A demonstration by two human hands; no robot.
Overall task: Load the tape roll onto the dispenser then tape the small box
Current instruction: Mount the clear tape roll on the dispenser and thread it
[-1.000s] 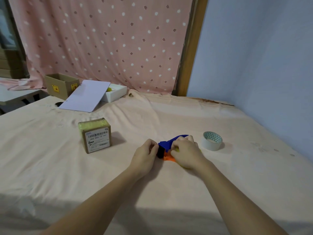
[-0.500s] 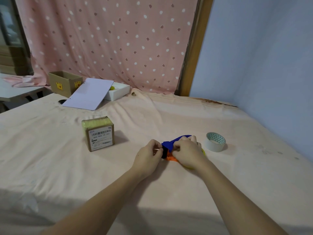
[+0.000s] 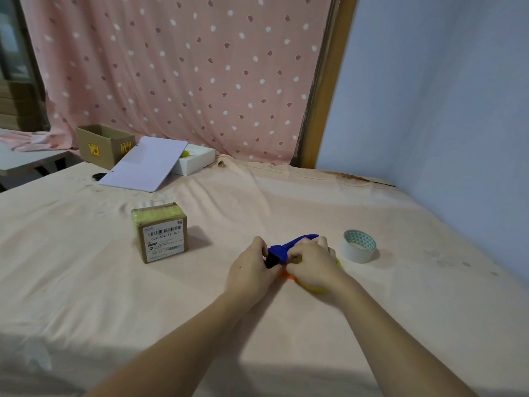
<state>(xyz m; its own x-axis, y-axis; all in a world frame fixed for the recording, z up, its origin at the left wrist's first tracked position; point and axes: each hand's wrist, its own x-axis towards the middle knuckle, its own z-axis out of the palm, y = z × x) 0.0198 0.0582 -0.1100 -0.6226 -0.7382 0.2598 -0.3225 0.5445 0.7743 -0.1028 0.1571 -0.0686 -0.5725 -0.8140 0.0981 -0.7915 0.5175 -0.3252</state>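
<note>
A blue and orange tape dispenser (image 3: 289,246) lies on the peach cloth in the middle of the table. My left hand (image 3: 252,267) grips its left, black end. My right hand (image 3: 313,263) covers its right part, where a yellowish tape roll (image 3: 317,288) shows under the palm. A small brown box (image 3: 161,233) with a barcode label and yellow-green tape on top stands to the left, apart from both hands. A white tape roll (image 3: 359,246) with a green triangle-patterned core lies just right of my right hand.
At the back left stand an open cardboard box (image 3: 103,144), a white board (image 3: 144,164) leaning on a white box (image 3: 197,160), and a small black object (image 3: 99,176). A blue wall (image 3: 429,110) bounds the right side; a pink dotted curtain (image 3: 186,67) hangs behind.
Both hands stay on the dispenser with only small finger shifts. The camera view has drifted slightly, so everything sits a little further right in the frame.
</note>
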